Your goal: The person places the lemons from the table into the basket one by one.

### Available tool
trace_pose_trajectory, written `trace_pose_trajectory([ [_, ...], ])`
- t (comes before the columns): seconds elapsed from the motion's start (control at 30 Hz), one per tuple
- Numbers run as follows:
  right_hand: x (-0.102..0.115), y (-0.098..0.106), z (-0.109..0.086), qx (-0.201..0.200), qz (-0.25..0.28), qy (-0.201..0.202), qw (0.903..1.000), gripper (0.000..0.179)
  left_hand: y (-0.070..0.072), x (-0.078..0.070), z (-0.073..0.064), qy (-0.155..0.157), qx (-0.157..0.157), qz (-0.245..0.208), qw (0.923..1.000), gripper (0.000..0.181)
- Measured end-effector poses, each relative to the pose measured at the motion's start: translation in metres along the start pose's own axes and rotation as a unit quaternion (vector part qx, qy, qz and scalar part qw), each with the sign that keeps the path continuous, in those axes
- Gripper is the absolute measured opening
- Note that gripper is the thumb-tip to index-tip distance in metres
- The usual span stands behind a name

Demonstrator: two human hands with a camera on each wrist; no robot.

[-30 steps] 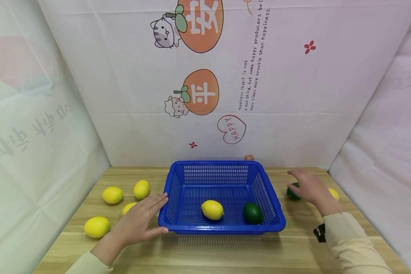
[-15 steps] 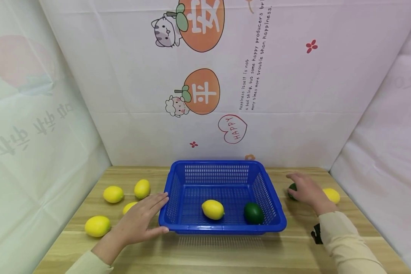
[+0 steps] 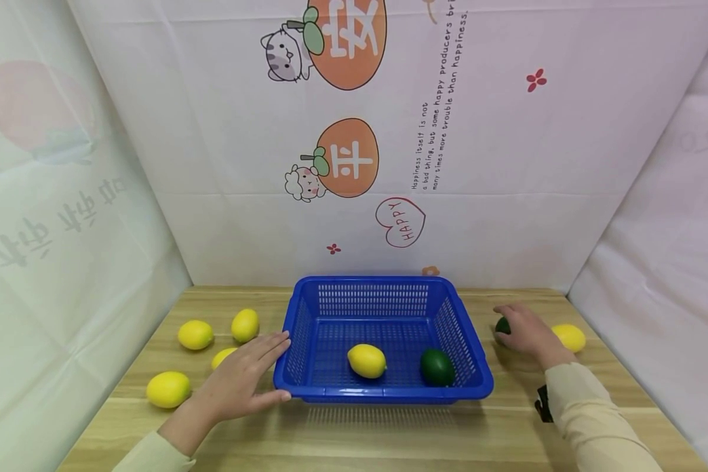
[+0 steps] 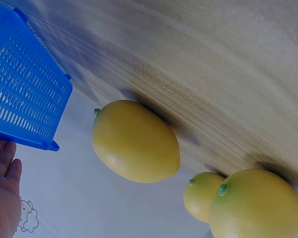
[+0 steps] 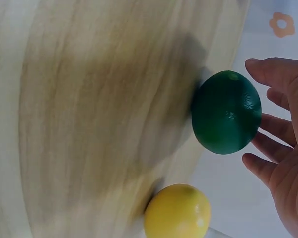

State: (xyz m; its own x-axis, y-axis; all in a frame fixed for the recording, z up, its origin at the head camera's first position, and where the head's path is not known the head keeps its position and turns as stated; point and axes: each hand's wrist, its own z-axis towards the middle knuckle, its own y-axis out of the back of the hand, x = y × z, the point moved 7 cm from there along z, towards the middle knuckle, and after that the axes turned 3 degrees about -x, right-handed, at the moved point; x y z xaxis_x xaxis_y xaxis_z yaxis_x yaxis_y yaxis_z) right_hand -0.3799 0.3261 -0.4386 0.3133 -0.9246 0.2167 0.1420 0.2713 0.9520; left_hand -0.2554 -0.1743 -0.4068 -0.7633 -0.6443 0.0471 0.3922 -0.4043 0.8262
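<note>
– Where is the green fruit [image 5: 227, 112] on the table [image 3: 389, 442] placed, and is it gripped?
– It is seen right of the blue basket [image 3: 383, 393]. The right hand [image 3: 528, 335] is spread round it, not closed; contact cannot be told. The basket's left rim is touched by the left hand [image 3: 238, 380], fingers straight.
– How is it judged to handle?
– Probably light, firm and slick; it is best gripped round its widest part, thumb opposite fingers.

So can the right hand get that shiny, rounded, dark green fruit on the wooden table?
Looks like yes: the right hand is right beside the shiny, rounded, dark green fruit, and nothing seems to block it. The smooth, oval yellow lemon sits apart from that fruit.
</note>
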Motion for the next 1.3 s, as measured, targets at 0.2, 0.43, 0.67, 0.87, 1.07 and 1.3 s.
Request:
trace_pose_trajectory([
  [0.2,-0.005,-0.007,0.001,0.007,0.001,0.003,1.0000,0.053,0.001,-0.001,0.001,0.001,0.000,-0.001,1.0000,0.081],
  [0.43,-0.008,-0.013,0.001,0.012,-0.002,0.002,0.9999,0.053,0.000,-0.001,0.000,0.004,0.006,-0.001,1.0000,0.081],
  [0.67,-0.007,-0.014,0.000,0.009,-0.016,0.011,0.9998,0.054,-0.001,0.000,-0.001,0.005,0.008,0.001,0.9999,0.081],
  [0.87,-0.008,-0.012,-0.002,0.008,-0.018,0.009,0.9998,0.055,-0.001,0.000,-0.001,0.003,0.002,0.001,1.0000,0.080],
  [1.07,-0.007,-0.010,-0.002,-0.004,-0.028,0.023,0.9993,0.052,-0.001,0.000,-0.002,0.005,0.004,0.003,1.0000,0.081],
  [1.3,-0.004,-0.010,-0.002,-0.013,-0.037,0.036,0.9986,0.049,-0.002,0.000,-0.001,0.004,0.002,0.003,1.0000,0.081],
])
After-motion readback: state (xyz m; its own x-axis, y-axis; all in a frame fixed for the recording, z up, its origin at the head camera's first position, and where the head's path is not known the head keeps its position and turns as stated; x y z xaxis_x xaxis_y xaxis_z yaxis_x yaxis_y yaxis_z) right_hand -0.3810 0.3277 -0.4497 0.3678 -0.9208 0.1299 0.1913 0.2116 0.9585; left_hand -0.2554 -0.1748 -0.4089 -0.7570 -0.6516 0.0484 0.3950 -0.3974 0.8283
